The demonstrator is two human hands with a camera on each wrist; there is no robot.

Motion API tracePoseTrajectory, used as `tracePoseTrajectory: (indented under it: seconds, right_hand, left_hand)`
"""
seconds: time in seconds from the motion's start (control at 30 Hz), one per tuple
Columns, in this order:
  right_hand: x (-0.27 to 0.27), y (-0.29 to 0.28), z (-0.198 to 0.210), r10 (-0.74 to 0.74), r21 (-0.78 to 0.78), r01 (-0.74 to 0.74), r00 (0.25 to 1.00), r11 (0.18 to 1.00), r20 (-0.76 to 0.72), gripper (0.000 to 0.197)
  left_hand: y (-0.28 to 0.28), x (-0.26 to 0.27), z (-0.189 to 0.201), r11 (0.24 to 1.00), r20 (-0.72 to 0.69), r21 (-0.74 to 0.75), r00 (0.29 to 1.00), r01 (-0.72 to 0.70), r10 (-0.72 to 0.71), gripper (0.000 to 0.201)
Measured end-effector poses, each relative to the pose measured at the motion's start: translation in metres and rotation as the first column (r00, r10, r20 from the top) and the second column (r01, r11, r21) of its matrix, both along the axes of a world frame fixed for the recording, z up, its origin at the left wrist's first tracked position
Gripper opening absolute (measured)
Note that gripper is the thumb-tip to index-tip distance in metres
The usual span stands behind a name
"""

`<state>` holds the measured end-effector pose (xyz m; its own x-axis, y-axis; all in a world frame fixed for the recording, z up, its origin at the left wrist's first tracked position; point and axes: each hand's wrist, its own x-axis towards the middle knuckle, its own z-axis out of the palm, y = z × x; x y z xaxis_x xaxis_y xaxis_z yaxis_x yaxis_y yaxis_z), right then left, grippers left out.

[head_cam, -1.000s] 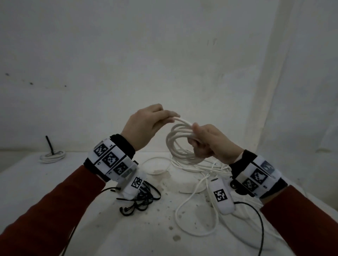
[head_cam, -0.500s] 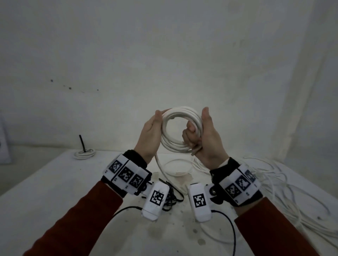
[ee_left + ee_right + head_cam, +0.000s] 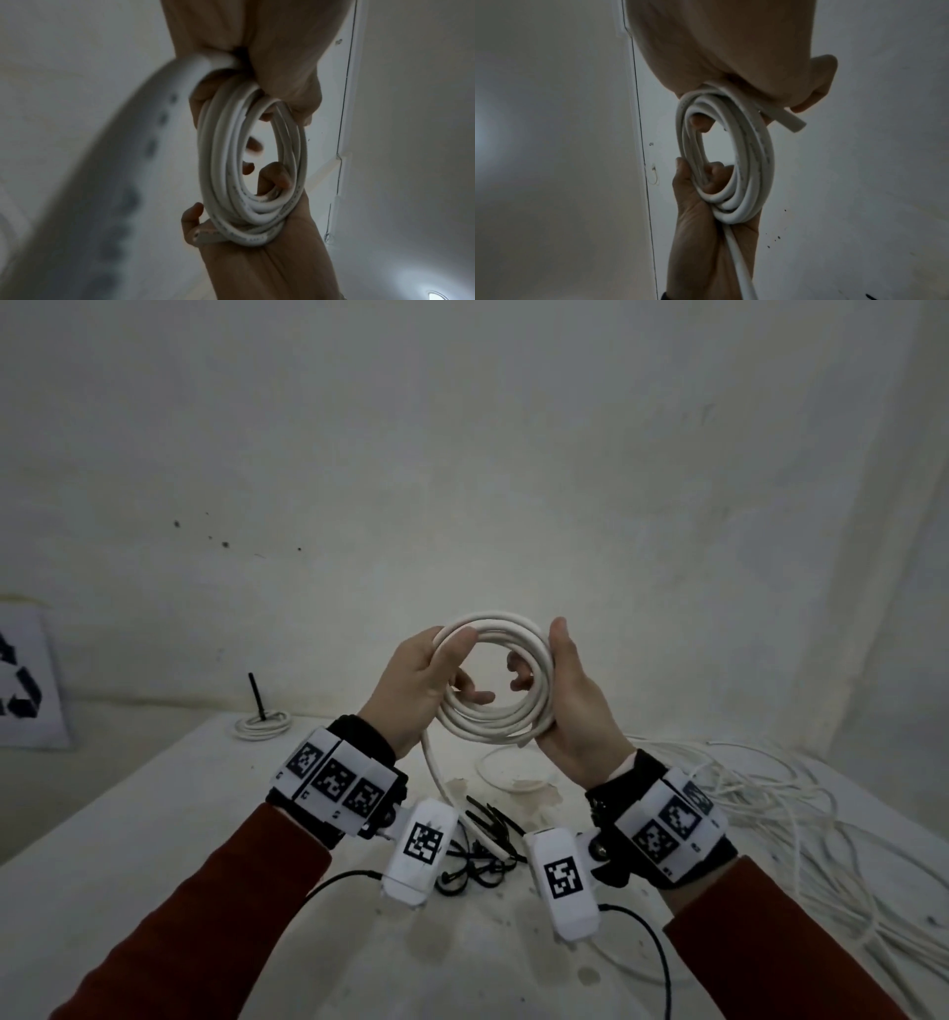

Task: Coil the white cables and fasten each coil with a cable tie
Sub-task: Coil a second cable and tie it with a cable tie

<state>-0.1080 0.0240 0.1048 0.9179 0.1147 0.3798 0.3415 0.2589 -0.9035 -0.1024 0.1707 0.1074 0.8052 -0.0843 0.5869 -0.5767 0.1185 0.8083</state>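
Above table (image 3: 154,814), coil (image 3: 493,680) stood upright between 2 gripping hands — left (image 3: 416,690), right (image 3: 575,706); ties (image 3: 488,824) lay below — left nearer.

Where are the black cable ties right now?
In the head view, the black cable ties lie on the table, below the held coil and between the two wrists.

Centre: black cable ties (image 3: 488,845) heaped under our wrists, in our way.
3 o'clock: loose white cables (image 3: 801,819) sprawl across the table (image 3: 154,839).
9 o'clock: we see bare tabletop.
10 o'clock: tied coil (image 3: 263,724), far back.
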Motion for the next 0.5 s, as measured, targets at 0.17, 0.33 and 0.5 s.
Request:
tracePoseTrajectory:
  seconds: [0.17,0.33,0.5]
  right_hand:
    - [-0.012,-0.007,-0.005,-0.069,-0.401,0.053,0.997,0.915,-0.024,0.065]
    - [-0.034,0.008,-0.038,0.1,-0.102,-0.109,0.991,0.989,-0.087,0.04]
    - [-0.031,0.023,-0.048,0.056,0.216,-0.024,0.988,0.976,-0.143,0.014]
  left_hand:
    - [0.009,0.003,0.001,0.959,0.027,-0.135,0.967,-0.248,0.253,0.037]
    - [0.014,0.007,0.005,0.896,-0.037,-0.313,0.946,-0.316,0.321,0.05]
    - [0.004,0.001,0.002,0.86,-0.055,-0.407,0.948,-0.309,0.314,0.046]
